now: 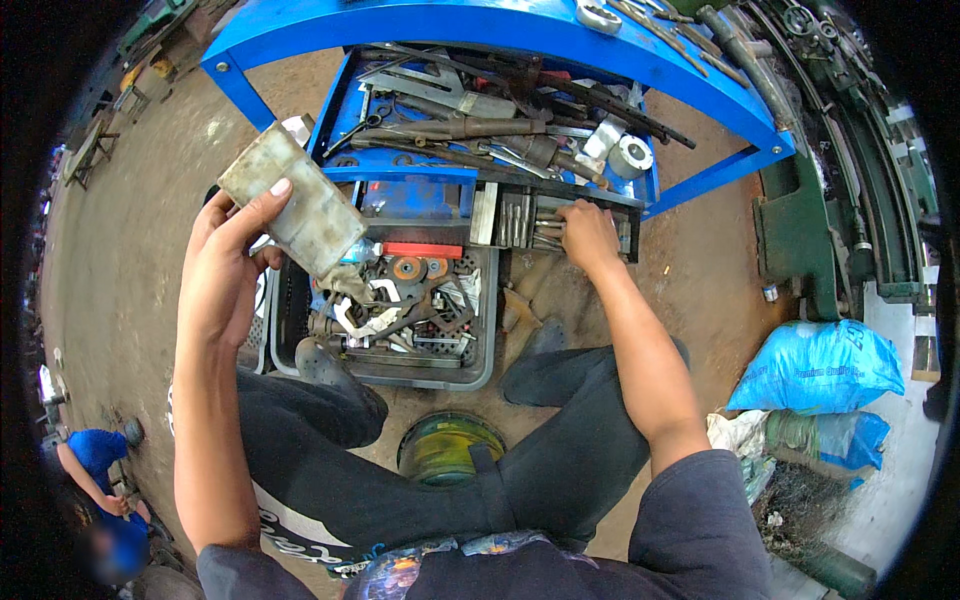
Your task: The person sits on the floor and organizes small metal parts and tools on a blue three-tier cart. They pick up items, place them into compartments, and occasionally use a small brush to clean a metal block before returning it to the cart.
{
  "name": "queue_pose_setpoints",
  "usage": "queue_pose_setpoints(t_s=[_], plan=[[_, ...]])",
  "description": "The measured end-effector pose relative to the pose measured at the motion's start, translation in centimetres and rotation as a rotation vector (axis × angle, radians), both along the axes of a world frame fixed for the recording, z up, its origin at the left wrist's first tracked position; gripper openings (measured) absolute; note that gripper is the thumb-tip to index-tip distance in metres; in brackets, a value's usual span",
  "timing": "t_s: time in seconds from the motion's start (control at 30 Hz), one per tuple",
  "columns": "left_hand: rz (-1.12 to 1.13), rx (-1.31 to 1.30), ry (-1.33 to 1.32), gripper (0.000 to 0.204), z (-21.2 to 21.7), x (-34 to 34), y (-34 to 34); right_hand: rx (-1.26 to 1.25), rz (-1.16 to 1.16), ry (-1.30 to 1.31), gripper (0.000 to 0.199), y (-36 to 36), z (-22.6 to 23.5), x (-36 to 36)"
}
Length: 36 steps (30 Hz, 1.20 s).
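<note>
My left hand (235,225) is wrapped round a grimy, off-white rectangular case (295,195), thumb on its upper face, and holds it tilted above the left part of a crate. What the case contains cannot be seen. My right hand (590,235) reaches into a dark drawer (628,250) under the blue workbench. Its fingers are curled down at a compartment of short metal rods (546,228), and whatever lies between the fingertips is hidden. More slim metal rods (515,220) lie in the compartment just left of that hand.
A black crate (483,350) of mixed parts and grinding discs stands below the drawer. Long tools fill the blue bench shelf (330,110). A green machine (800,240) and a blue sack (820,365) are at right. Another person (100,470) is at lower left.
</note>
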<state>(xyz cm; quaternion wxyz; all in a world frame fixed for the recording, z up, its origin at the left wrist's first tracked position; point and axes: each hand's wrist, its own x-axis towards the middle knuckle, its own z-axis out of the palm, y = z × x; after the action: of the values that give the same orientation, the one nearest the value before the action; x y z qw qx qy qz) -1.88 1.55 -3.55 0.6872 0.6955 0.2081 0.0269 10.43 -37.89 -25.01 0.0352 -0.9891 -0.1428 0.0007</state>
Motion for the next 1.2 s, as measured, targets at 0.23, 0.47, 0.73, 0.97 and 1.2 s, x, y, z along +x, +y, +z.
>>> queue_pose_setpoints(t_s=[0.23, 0.47, 0.73, 0.97, 1.2], plan=[[0.016, 0.035, 0.021, 0.04, -0.4, -0.6, -0.8, 0.144, 0.225, 0.153, 0.029, 0.5, 1.3, -0.8], [0.016, 0.04, 0.018, 0.041, -0.3, -0.4, -1.1, 0.072, 0.168, 0.125, 0.022, 1.2, 0.2, -0.4], [0.034, 0.016, -0.009, 0.037, 0.2, -0.8, -1.1, 0.829, -0.139, 0.305, 0.023, -1.2, 1.6, 3.2], [0.011, 0.022, 0.004, 0.038, 0.1, -0.4, -1.0, 1.024, -0.249, 0.38, 0.031, 3.4, 2.1, 3.1], [0.051, 0.06, -0.004, 0.037, 0.1, -0.7, -0.6, 0.531, -0.124, 0.008, 0.026, 6.0, 0.5, 2.4]])
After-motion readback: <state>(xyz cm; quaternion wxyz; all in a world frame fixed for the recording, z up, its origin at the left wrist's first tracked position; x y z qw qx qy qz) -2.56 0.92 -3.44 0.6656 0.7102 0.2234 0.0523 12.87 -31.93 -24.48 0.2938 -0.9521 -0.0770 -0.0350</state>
